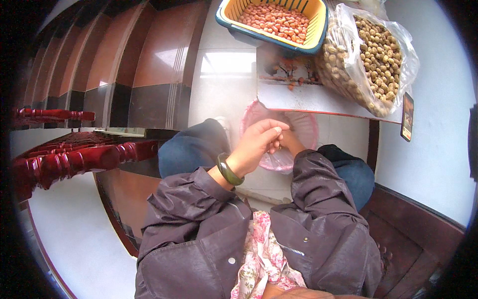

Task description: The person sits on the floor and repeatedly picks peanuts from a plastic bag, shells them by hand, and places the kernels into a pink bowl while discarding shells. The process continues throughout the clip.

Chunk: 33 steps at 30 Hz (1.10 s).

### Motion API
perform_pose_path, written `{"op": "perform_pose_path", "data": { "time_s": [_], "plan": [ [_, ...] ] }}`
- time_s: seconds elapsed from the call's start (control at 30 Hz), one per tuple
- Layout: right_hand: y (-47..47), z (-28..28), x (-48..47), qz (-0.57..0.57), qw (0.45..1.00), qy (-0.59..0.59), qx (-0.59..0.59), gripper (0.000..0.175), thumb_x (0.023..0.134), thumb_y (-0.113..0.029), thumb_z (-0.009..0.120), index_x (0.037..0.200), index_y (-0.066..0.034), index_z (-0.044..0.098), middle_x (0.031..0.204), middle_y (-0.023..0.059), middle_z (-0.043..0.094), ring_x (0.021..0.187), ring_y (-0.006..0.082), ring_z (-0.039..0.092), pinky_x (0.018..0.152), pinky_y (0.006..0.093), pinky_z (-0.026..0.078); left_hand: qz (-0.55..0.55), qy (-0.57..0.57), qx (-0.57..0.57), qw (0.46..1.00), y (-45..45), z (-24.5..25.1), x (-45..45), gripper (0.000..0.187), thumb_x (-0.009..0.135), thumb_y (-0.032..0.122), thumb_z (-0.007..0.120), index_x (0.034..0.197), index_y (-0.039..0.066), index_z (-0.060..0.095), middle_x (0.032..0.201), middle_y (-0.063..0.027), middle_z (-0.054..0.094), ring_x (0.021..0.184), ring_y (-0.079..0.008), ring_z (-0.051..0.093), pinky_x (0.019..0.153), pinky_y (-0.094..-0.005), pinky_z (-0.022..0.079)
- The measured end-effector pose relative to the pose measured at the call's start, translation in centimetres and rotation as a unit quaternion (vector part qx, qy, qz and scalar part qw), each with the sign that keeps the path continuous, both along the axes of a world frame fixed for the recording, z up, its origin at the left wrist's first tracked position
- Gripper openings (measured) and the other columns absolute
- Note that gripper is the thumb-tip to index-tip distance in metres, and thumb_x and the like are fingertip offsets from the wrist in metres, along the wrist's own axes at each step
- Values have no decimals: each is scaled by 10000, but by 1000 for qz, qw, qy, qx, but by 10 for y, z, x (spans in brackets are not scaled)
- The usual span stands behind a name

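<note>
My left hand (257, 140), with a dark green bangle at the wrist, is brought together with my right hand (290, 141). Its fingers are curled, and they cover much of the right hand. Whether anything small sits between the fingers is hidden. Below both hands, between my knees, stands a pink plastic basket (310, 129) lined with a clear plastic bag. Beyond it, on a low table, unshelled peanuts (381, 59) fill a clear plastic bag (345, 48). Shelled peanut kernels (274, 20) with reddish skins lie in a yellow and dark blue slotted basket (316, 24).
The low table (298, 98) has a red edge and a printed picture on top. At its right corner lies a smartphone (407, 116). Stairs (157, 67) and a red turned-wood balustrade (86, 159) are to my left. A pale wall (433, 123) bounds the right.
</note>
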State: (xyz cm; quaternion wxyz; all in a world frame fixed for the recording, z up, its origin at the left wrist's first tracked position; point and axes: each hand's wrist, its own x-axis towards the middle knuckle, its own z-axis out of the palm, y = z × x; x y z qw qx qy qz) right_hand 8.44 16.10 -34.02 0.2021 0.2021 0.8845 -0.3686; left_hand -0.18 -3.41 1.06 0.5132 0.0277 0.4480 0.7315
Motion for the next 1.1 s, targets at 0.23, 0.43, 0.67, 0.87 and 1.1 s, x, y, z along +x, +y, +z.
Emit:
{"op": "perform_pose_path", "data": {
  "time_s": [0.23,0.43,0.67,0.87,1.1],
  "plan": [
    [2,-27,-3,57,987,-116,-97,387,608,-179,744,986,-106,706,963,167,679,864,323,659,755,405,518,1,5,6,1000,0,-3,1,162,938,146,544,1044,51,622,803,29,578,650,-54,489,608,-186,410],
    [-5,8,1,102,986,-113,65,392,634,-187,731,1015,-98,699,994,171,675,952,326,645,799,431,499,6,5,1,1000,1,-6,1,160,936,140,544,1040,49,624,802,28,578,651,-56,491,606,-189,410],
    [-2,-35,2,96,993,-59,38,298,683,-177,691,968,-92,707,981,166,677,967,315,639,829,455,478,14,20,-12,1000,3,-10,-3,182,931,142,552,1064,39,619,791,29,567,653,-59,496,602,-188,413],
    [16,38,-2,87,995,37,22,221,693,-159,671,891,-61,687,869,154,678,819,301,654,727,423,488,12,20,5,1000,0,-9,-7,187,928,127,547,1069,25,615,791,16,563,671,-61,507,590,-196,418],
    [13,197,-15,73,989,127,24,164,689,-139,667,793,-32,598,721,133,637,671,273,635,632,377,485,35,-22,47,998,6,-26,-9,198,926,103,536,1080,-3,602,807,-11,579,690,-88,534,609,-212,441]
  ]
}}
